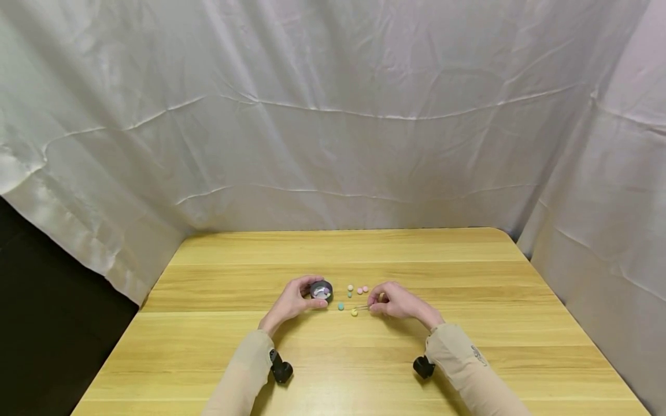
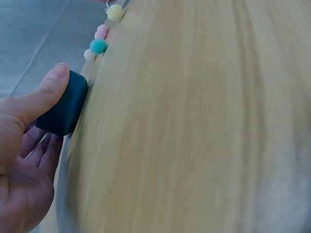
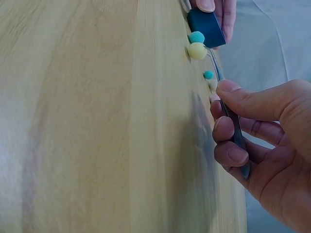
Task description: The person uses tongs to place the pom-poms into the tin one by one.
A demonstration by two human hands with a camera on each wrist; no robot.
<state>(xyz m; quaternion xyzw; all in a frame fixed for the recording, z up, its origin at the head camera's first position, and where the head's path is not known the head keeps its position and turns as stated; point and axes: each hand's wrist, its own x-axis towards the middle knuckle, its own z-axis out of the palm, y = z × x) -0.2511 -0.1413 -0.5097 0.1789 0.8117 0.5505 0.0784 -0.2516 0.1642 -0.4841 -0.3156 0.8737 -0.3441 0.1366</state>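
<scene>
My left hand (image 1: 292, 300) grips a small dark dish (image 2: 68, 108), thumb on the near side and fingers round the far side. Small pale and pinkish bits show inside the dish in the head view. In my right hand (image 1: 396, 301) I hold metal tweezers (image 3: 235, 127) between thumb and fingers. Their bent tips are right at a yellow pom-pom (image 3: 197, 51). Just left of it lies a teal pom-pom (image 1: 340, 306). Behind these are two pink pom-poms (image 1: 360, 290), a cream pom-pom (image 1: 350, 287) and a smaller teal pom-pom (image 3: 208, 74).
The pom-poms lie on a wooden table (image 1: 333, 370) between the two hands. A pale curtain (image 1: 333, 144) hangs behind the table and along its sides. Black wrist cameras (image 1: 281, 368) hang at both sleeves, low over the tabletop.
</scene>
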